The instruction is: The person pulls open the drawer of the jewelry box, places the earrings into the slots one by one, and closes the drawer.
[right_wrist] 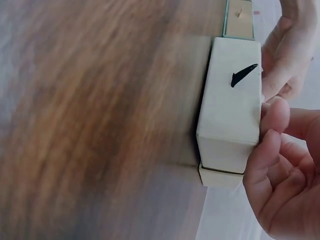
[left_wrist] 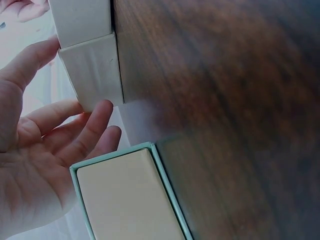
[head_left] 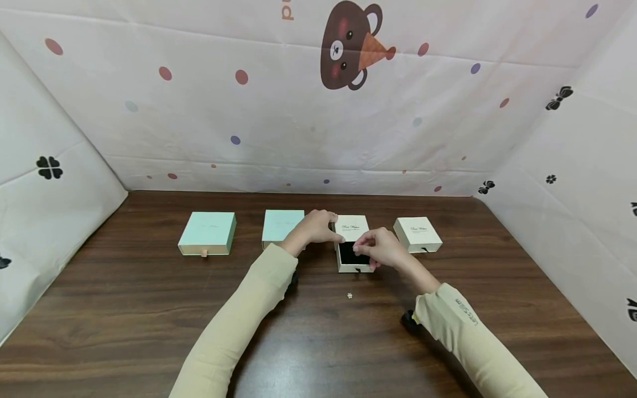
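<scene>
A small white drawer box (head_left: 350, 228) has its drawer (head_left: 356, 269) pulled out toward me, with a black insert (head_left: 348, 255) inside. My left hand (head_left: 318, 226) holds the box's sleeve from the left, thumb on the near side and fingers around the far side. Over the open drawer, my right hand (head_left: 382, 247) has thumb and forefinger close together at the insert. I cannot tell what sits between those fingertips. In the right wrist view a black ribbon pull (right_wrist: 244, 75) sticks out of the drawer front. A tiny flower-shaped ornament (head_left: 350, 296) lies on the table in front of the drawer.
Another white box (head_left: 417, 234), closed, stands to the right. On the left are two mint-green boxes, one (head_left: 208, 232) farther off and one (head_left: 281, 224) partly behind my left hand. The brown wooden table (head_left: 149, 309) ends at patterned cloth walls (head_left: 278, 110).
</scene>
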Motion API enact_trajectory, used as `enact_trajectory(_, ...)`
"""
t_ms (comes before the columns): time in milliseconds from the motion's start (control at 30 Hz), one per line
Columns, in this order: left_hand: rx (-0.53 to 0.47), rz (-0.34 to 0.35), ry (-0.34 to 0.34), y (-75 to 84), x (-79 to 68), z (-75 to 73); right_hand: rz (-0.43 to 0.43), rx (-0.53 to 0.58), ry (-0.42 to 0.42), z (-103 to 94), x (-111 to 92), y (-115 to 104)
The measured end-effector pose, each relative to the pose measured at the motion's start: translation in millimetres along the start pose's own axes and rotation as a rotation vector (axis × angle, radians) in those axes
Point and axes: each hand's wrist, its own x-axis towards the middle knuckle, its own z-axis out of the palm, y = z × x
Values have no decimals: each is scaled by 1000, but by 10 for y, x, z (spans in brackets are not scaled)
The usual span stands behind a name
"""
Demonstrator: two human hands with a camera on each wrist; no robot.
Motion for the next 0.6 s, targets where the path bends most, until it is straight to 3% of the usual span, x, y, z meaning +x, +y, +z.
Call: enact_trajectory(600, 2, -2, 16, 7, 1, -1, -31, 47, 22, -14, -34, 11)
